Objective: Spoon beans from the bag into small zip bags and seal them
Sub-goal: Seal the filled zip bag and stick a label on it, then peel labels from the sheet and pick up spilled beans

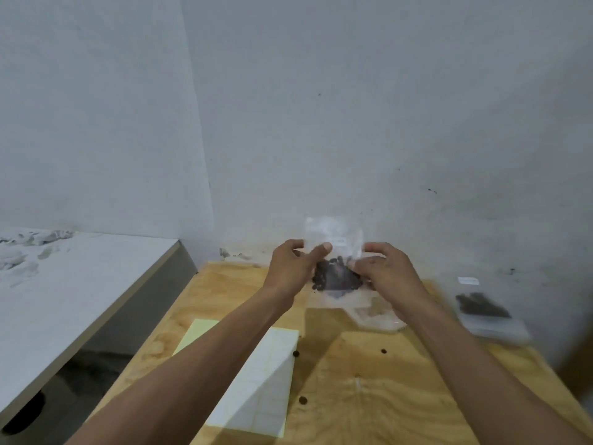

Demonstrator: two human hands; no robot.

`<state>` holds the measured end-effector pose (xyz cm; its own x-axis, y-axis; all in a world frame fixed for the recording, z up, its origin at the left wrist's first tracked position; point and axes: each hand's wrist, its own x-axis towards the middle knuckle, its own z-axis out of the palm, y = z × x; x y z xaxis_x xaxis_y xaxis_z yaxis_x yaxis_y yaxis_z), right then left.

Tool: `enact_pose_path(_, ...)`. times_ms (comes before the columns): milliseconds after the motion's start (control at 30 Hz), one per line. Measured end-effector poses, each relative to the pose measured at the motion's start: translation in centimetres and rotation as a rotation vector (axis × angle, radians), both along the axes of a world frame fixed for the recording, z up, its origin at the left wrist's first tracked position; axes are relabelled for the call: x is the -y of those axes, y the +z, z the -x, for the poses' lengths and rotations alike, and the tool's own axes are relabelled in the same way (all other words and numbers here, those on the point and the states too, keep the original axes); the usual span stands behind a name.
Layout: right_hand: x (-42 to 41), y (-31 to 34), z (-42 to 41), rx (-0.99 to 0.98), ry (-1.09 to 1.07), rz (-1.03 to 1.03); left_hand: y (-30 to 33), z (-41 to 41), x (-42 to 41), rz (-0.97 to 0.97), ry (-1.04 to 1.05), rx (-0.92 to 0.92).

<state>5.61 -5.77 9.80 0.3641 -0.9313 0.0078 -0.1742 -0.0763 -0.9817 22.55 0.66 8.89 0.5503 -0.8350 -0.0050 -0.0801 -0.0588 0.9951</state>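
Zip bag (333, 252) of dark beans (337, 276) held upright above table (369, 396), left hand (290, 268) and right hand (385, 271) pinching its opposite sides; second filled bag (484, 306) lies at right.

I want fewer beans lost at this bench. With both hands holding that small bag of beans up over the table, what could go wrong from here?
1. The small zip bag hangs in the air, pinched by the left hand and right hand. If its top is not fully pressed shut, which blur hides, beans could spill.
2. Loose beans already dot the wooden table; they may roll off.
3. The filled bag lies near the table's right edge and could be knocked off.
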Motion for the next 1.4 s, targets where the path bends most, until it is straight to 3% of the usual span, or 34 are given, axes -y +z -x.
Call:
enact_pose_path(267, 3.8, 0.5, 10.1, -0.093, -0.322, 0.119, 1.5, 9.1, 4.7, -0.094, -0.384, 0.388)
enact_pose_path(400, 5.9, 0.4, 14.7, -0.169, -0.406, 0.145, 1.6, 13.8, 8.2, -0.159, -0.499, 0.466)
enact_pose_path(667, 8.6, -1.7, 20.0, -0.386, -0.466, 0.146, -0.8, 20.1, 13.6, -0.212, -0.556, 0.46)
enact_pose_path(900, 9.3, -4.7, 20.4, -0.516, -0.471, 0.072, -2.3, 21.3, 15.0, -0.33, -0.581, 0.592)
enact_pose_path(1033, 9.4, -5.3, 20.3, -0.544, -0.466, 0.062, -2.5, 21.2, 15.1, -0.356, -0.577, 0.541)
enact_pose_path(1200, 9.4, -5.5, 20.5, -0.573, -0.467, 0.064, -3.0, 20.9, 15.1, -0.351, -0.566, 0.464)
enact_pose_path(1400, 8.8, -4.9, 19.5, -0.653, -0.507, 0.204, -1.9, 18.8, 13.0, -0.174, -0.498, 0.47)
